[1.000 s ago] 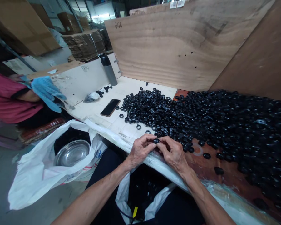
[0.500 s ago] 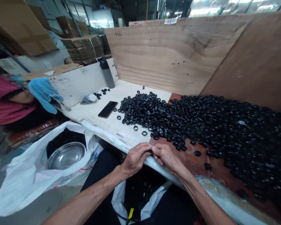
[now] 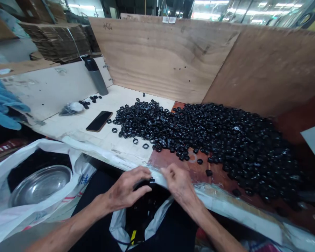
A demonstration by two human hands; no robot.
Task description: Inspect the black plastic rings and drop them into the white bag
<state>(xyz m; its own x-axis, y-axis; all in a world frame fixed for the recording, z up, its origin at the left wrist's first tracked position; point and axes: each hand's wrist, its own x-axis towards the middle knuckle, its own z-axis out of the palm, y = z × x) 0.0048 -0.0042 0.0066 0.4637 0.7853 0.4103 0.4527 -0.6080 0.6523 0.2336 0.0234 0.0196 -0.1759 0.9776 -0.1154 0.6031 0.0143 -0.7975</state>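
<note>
Head view: worktop (image 3: 107, 141), backed by a wooden board (image 3: 157, 59). A heap of black caps (image 3: 252, 150), as they look, covers much of its right part; a smaller heap of black rings (image 3: 144, 119) runs into it at centre. Judged by these heaps, the bulk is left to handle. Left of the worktop, a white sack (image 3: 80, 171) holds a steel basin (image 3: 44, 182). Below the near edge, a pale-rimmed bag (image 3: 118, 224) has contents too dark to count, so the amount done cannot be read. Left hand (image 3: 126, 187) above the bag, thumb and fingers parted. Right hand (image 3: 177, 178) at the worktop edge, fingers curled in; no piece visible there, a hidden one cannot be excluded. Phone (image 3: 99, 121) flat, left of the rings. Smallest: a single black part (image 3: 152, 181) at the left fingertips, well apart from the heaps; cannot tell whether gripped or loose.
</note>
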